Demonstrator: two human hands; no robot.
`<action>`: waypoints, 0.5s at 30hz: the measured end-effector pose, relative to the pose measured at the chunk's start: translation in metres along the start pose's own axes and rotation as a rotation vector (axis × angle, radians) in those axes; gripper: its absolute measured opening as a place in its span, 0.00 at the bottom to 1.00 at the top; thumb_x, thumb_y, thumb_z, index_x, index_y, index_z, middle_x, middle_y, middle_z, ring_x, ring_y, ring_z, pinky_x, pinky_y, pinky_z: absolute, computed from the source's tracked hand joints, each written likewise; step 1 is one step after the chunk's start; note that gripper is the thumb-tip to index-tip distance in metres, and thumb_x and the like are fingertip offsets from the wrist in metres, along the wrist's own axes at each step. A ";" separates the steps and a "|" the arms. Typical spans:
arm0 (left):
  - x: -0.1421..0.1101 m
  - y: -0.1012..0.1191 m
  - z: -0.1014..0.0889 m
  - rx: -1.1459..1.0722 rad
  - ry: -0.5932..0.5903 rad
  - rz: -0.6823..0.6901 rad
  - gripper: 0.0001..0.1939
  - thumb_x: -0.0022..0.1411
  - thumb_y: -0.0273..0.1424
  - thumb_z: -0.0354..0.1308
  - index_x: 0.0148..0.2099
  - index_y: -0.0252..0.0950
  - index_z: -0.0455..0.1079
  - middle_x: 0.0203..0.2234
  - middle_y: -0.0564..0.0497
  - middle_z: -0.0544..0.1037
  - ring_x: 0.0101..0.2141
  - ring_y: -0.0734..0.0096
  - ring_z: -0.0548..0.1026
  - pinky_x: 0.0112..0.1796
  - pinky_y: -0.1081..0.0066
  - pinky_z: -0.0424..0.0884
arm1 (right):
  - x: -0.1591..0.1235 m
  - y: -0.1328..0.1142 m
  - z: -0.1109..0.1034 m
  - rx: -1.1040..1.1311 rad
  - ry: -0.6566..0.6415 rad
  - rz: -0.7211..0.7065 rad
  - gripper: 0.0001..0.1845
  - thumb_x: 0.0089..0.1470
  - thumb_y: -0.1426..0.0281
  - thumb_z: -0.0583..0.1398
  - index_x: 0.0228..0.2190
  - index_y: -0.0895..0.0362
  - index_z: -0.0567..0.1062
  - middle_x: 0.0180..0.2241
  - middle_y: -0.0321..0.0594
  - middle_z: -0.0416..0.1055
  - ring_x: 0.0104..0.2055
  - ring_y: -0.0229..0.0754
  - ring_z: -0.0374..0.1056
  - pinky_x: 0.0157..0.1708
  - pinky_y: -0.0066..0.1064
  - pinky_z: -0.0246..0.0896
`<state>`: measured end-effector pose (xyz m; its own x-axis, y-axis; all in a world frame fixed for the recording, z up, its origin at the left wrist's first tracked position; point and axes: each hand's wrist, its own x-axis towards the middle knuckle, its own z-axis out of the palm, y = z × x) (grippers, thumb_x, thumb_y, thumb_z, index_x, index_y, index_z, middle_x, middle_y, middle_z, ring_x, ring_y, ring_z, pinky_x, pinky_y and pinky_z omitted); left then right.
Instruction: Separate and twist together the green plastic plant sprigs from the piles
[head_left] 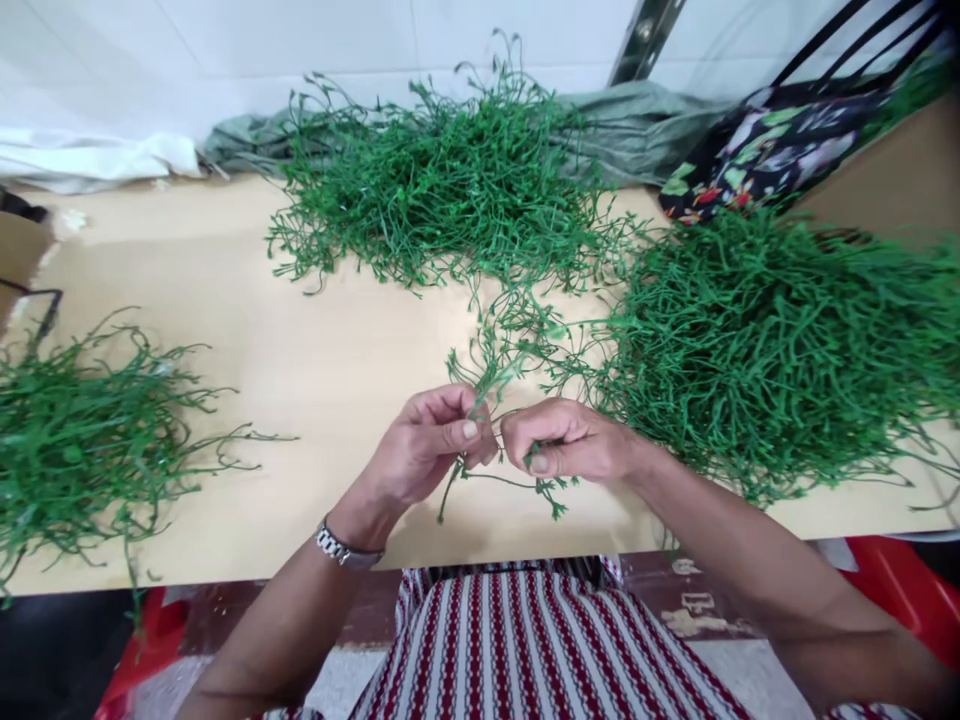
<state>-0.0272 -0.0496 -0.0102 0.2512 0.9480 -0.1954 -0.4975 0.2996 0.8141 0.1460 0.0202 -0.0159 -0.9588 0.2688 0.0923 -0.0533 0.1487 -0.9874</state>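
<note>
Near the table's front edge, my left hand [435,440] pinches a few thin green plastic stems [491,375] whose small branched tips point up and away from me. Close beside it on the right, my right hand [570,440] is closed on another green stem piece [534,455], mostly hidden by the fingers. Thin stems hang below and between the two hands. Just beyond them, loose stems [517,310] lie scattered on the tabletop. A large heap of the same stems [750,350] lies to the right of my right hand.
A second heap of stems [450,180] lies at the back of the table [337,350], against grey-green cloth [637,125]. Another pile [82,430] sits at the left edge. At the back right are a floral cloth [780,150] and a cardboard box [892,180]. Red stools [900,590] show below.
</note>
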 end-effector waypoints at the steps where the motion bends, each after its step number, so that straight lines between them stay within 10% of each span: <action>1: 0.001 0.000 -0.001 -0.011 0.030 0.012 0.11 0.45 0.29 0.64 0.24 0.33 0.62 0.14 0.56 0.65 0.16 0.78 0.62 0.22 0.72 0.58 | -0.001 -0.001 -0.001 -0.018 0.006 -0.004 0.19 0.55 0.57 0.51 0.23 0.58 0.66 0.21 0.34 0.58 0.24 0.33 0.55 0.27 0.27 0.52; 15: 0.007 -0.013 0.005 -0.178 0.318 0.189 0.09 0.43 0.25 0.63 0.24 0.33 0.63 0.21 0.55 0.70 0.25 0.78 0.67 0.30 0.75 0.63 | 0.005 0.006 0.047 -0.363 0.506 0.220 0.11 0.54 0.68 0.54 0.40 0.57 0.66 0.30 0.37 0.67 0.29 0.35 0.63 0.30 0.27 0.58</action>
<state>-0.0149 -0.0470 -0.0195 -0.1133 0.9657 -0.2334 -0.6532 0.1046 0.7499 0.1272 -0.0222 -0.0273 -0.6820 0.7307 0.0299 0.3109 0.3267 -0.8925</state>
